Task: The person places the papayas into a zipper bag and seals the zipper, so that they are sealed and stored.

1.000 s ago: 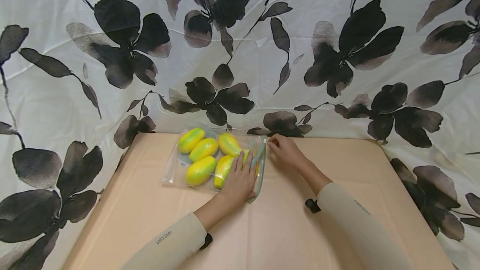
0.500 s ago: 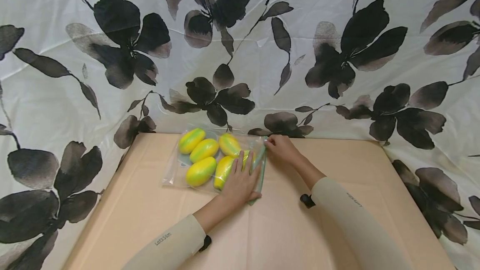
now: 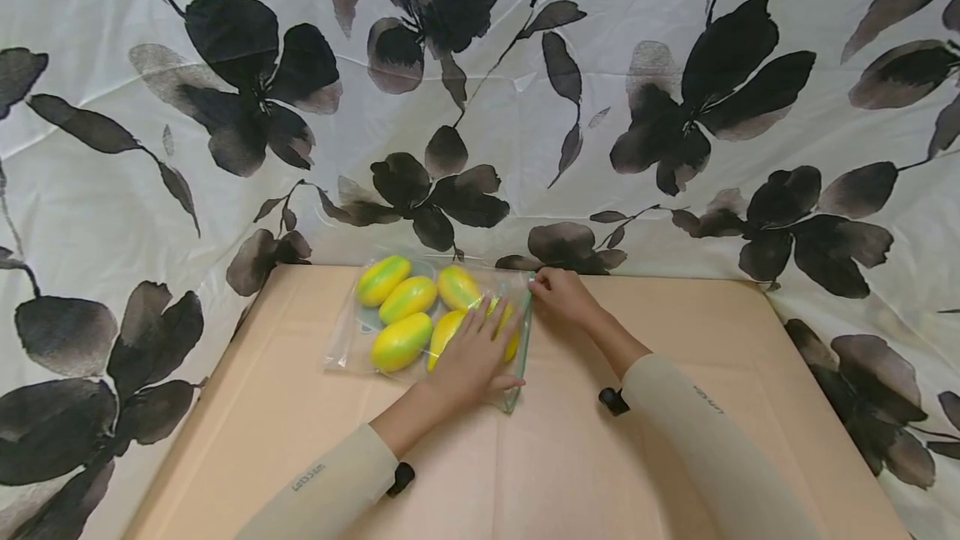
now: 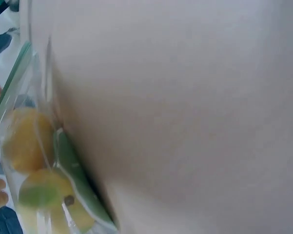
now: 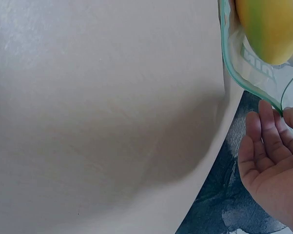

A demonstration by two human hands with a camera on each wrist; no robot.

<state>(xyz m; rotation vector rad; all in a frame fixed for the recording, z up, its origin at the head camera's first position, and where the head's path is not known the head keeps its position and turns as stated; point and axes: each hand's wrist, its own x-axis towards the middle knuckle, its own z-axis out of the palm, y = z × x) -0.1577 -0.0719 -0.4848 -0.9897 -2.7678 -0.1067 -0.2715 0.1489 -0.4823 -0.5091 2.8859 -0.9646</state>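
A clear zip bag (image 3: 341,348) with a green zip edge lies flat at the far side of the table, holding several yellow-green oval fruits (image 3: 402,342). My left hand (image 3: 468,357) rests on the bag's right part with its fingers spread over the fruits, its thumb reaching toward the zip edge. At the far right corner of the bag, my right hand (image 3: 566,294) pinches the end of the green zip edge (image 5: 248,87) between thumb and fingertips. The left wrist view shows the bag's side, with fruits (image 4: 27,139) behind the plastic and a few fingers at the left edge.
The table (image 3: 675,407) has a light tan cover. Behind it hangs a white cloth (image 3: 525,148) with dark flowers, which also runs down along both sides.
My right hand has moved left onto the bag's far corner and taken hold of the zip edge. My left hand has shifted slightly left and lies lower over the fruits.
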